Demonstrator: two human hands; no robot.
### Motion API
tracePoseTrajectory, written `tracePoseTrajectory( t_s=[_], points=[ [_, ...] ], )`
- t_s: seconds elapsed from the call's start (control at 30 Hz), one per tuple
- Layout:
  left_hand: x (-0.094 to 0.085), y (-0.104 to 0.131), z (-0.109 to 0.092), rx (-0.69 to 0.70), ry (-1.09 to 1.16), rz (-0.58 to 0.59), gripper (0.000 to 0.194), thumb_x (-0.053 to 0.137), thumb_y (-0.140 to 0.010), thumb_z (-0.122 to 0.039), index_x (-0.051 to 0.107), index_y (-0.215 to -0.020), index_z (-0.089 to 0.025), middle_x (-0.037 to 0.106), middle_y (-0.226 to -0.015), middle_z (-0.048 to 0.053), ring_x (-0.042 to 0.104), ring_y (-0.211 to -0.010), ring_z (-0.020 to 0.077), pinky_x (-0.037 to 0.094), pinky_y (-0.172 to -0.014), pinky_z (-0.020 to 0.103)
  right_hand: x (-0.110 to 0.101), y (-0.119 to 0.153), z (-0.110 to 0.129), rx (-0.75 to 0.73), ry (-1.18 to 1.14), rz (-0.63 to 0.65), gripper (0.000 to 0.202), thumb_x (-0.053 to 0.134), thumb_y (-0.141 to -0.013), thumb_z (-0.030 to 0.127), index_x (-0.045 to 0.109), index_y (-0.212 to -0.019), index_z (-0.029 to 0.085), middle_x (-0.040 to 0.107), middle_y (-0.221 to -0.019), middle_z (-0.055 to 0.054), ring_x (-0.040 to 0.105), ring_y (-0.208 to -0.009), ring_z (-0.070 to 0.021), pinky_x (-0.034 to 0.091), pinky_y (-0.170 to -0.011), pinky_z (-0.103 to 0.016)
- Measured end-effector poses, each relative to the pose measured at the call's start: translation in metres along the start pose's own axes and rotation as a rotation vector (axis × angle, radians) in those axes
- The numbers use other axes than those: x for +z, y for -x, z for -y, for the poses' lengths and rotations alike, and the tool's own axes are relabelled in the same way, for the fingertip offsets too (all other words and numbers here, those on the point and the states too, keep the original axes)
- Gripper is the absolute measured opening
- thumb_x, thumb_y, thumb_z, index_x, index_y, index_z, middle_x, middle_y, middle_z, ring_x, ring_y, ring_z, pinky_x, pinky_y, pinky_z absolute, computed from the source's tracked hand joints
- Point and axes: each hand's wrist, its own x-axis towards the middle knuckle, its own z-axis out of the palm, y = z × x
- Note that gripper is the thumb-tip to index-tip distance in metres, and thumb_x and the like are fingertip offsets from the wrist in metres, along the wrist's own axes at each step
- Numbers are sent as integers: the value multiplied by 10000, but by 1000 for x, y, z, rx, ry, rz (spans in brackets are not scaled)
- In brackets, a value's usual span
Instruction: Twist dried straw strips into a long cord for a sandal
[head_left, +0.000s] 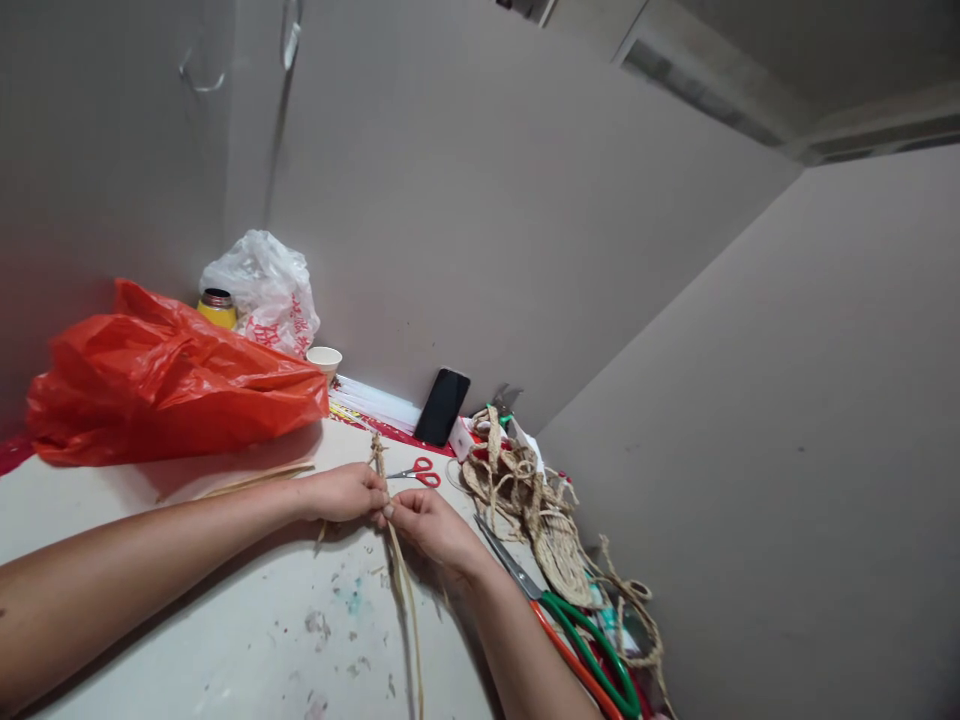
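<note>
My left hand (346,494) and my right hand (429,522) meet over the white table, fingertips pinched together on a strip of straw-coloured plant fibre (405,590). Beyond my fingers the strip rises into a short braided or knotted piece (379,455). Its long loose strands hang down toward the table's near edge. Just past my hands lie small scissors with red handles (424,473). Large shears with green and orange handles (577,630) rest beside my right forearm. More loose fibre strips (259,480) lie behind my left forearm.
A red plastic bag (180,385) fills the back left, near a white plastic bag (266,285), a yellow jar (217,308) and a paper cup (325,361). A phone (442,407) leans against the wall. Braided cords and woven pieces (559,550) pile along the right edge.
</note>
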Motion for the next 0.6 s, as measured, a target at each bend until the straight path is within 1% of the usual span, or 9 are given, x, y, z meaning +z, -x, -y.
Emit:
tracePoseTrajectory(
  t_s=[0.13, 0.23, 0.33, 0.4, 0.43, 0.5, 0.57, 0.6],
  points=[
    [3, 2, -3, -5, 28, -44, 268, 503, -719, -406, 555, -641, -155, 425, -517, -50, 283, -457, 73, 211, -467, 214, -9, 2, 1, 19, 60, 73, 325, 594, -730, 469, 542, -627, 165, 305, -429, 97, 192, -360, -44, 104, -370, -224],
    [8, 4, -7, -30, 36, -95, 216, 492, -715, -350, 505, -608, -163, 378, -501, -58, 259, -461, 75, 188, -458, 224, -17, 3, -1, 40, 159, 59, 315, 573, -751, 446, 487, -605, 181, 339, -447, 88, 231, -367, -48, 147, -366, -208],
    [13, 5, -7, -43, 42, -143, 199, 479, -717, -308, 453, -574, -172, 338, -481, -63, 255, -456, 78, 187, -455, 231, -24, 3, -3, 59, 236, 59, 297, 553, -773, 423, 506, -609, 180, 369, -442, 80, 265, -363, -55, 186, -365, -199],
    [15, 5, -5, -38, 44, -167, 214, 488, -723, -298, 432, -558, -174, 312, -466, -68, 253, -444, 76, 184, -451, 234, -30, 3, 1, 64, 283, 57, 273, 558, -772, 400, 521, -613, 181, 410, -447, 70, 329, -372, -69, 241, -381, -199],
    [16, 5, -3, -33, 47, -174, 220, 497, -728, -291, 432, -554, -173, 309, -461, -70, 257, -438, 74, 187, -449, 235, -33, 3, 4, 53, 314, 39, 245, 574, -763, 378, 538, -625, 179, 455, -470, 57, 385, -402, -82, 282, -406, -202],
    [17, 5, 0, -24, 54, -185, 232, 519, -740, -271, 450, -547, -164, 314, -454, -70, 273, -431, 71, 212, -449, 234, -37, 2, 15, -23, 422, -71, 163, 608, -739, 330, 605, -697, 172, 584, -597, 7, 513, -534, -124, 379, -507, -227],
    [17, 5, 0, -7, 67, -194, 241, 551, -762, -262, 495, -557, -147, 363, -472, -60, 340, -452, 77, 285, -473, 231, -33, -2, 29, -142, 567, -227, 167, 610, -739, 299, 663, -827, 167, 668, -778, -49, 580, -689, -173, 432, -638, -274],
    [18, 6, -1, 8, 79, -196, 228, 563, -783, -272, 535, -602, -135, 426, -516, -48, 403, -491, 87, 342, -507, 232, -26, -5, 37, -199, 625, -282, 199, 595, -751, 288, 674, -888, 166, 685, -848, -70, 595, -738, -192, 440, -685, -296]
  ],
)
